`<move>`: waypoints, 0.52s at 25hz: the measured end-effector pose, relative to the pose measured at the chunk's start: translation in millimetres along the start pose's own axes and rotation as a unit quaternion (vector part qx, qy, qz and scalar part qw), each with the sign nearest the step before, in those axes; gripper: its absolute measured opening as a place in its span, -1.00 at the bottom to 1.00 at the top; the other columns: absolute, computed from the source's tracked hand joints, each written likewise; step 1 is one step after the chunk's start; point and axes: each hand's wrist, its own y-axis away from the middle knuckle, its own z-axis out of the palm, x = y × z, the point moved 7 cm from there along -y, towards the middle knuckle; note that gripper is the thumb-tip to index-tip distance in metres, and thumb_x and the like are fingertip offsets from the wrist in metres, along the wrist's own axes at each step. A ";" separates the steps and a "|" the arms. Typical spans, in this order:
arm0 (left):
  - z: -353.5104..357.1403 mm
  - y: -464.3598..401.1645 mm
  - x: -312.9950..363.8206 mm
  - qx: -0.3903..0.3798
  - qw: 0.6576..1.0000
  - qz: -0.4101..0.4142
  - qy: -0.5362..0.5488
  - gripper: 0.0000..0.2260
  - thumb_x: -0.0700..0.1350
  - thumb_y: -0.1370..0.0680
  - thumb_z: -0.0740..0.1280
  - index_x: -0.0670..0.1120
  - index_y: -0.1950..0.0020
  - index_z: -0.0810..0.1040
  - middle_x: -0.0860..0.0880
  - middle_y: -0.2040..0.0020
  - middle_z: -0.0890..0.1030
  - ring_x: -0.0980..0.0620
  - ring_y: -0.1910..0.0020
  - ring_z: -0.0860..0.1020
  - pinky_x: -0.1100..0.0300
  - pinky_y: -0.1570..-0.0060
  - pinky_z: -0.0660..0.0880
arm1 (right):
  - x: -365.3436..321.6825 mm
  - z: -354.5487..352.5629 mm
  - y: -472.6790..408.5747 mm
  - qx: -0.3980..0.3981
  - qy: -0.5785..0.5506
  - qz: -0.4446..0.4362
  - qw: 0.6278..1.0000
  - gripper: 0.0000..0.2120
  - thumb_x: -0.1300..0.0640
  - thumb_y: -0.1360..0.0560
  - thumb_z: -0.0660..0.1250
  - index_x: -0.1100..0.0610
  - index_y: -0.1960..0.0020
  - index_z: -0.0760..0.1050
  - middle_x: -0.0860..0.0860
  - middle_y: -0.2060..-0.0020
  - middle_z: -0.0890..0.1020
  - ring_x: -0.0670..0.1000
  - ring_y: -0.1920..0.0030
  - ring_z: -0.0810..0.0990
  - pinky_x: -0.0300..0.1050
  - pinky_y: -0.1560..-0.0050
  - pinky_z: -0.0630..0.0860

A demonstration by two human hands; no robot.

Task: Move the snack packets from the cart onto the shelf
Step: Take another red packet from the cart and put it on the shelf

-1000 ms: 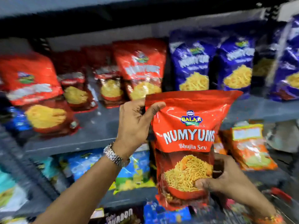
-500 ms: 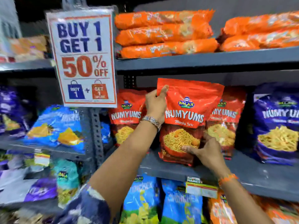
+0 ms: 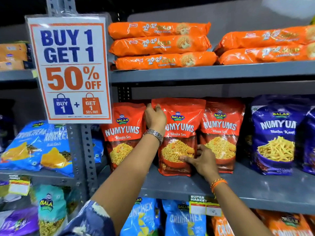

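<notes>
Pinching red packet (image 3: 179,133) upright on shelf (image 3: 255,189): left hand (image 3: 155,117) top-corner, right hand (image 3: 202,161) fingers spread low.

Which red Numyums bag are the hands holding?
The middle red Numyums packet of three. The left hand has its top corner, the right hand its lower edge; the left red packet and right red packet stand untouched.

The shelf (image 3: 187,186) is bare along its front edge, leaving passing room there. Behind, red packets (image 3: 180,133) stand touching side by side, with a dark gap before the purple packet (image 3: 276,133). The upper shelf (image 3: 204,74) closes in just above their tops.
</notes>
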 end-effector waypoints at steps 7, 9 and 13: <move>-2.2 55.3 -5.2 -0.128 0.975 0.135 -0.122 -0.21 -0.12 -0.64 0.31 -0.14 -0.66 -0.18 -0.08 -0.69 -0.09 -0.05 -0.68 -0.09 0.02 -0.65 -0.07 | -11.5 11.1 -1.5 -0.011 0.005 0.006 1.000 -0.44 0.02 -0.27 0.65 0.10 -0.12 0.44 -0.20 0.20 0.52 -0.01 0.03 0.55 -0.22 0.10 0.48; -5.1 74.9 -33.8 -0.166 0.967 0.123 -0.150 -0.11 -0.07 -0.58 0.40 -0.13 -0.66 -0.18 -0.08 -0.69 -0.11 -0.05 -0.68 -0.12 -0.05 -0.66 -0.06 | -11.9 11.0 4.4 -0.029 0.006 0.000 1.000 -0.35 0.04 -0.28 0.65 0.17 -0.25 0.44 -0.10 0.06 0.59 0.01 -0.09 0.59 -0.13 -0.08 0.55; -19.3 88.8 -109.5 -0.195 0.964 -0.020 -0.177 0.11 0.04 -0.39 0.59 -0.21 -0.65 -0.12 -0.15 -0.67 -0.01 -0.12 -0.67 -0.01 -0.06 -0.64 0.05 | 7.4 -35.6 29.5 0.054 0.016 -0.010 0.998 -0.22 0.06 -0.17 0.72 0.24 -0.29 0.51 0.13 -0.09 0.70 0.10 -0.12 0.69 0.08 -0.20 0.64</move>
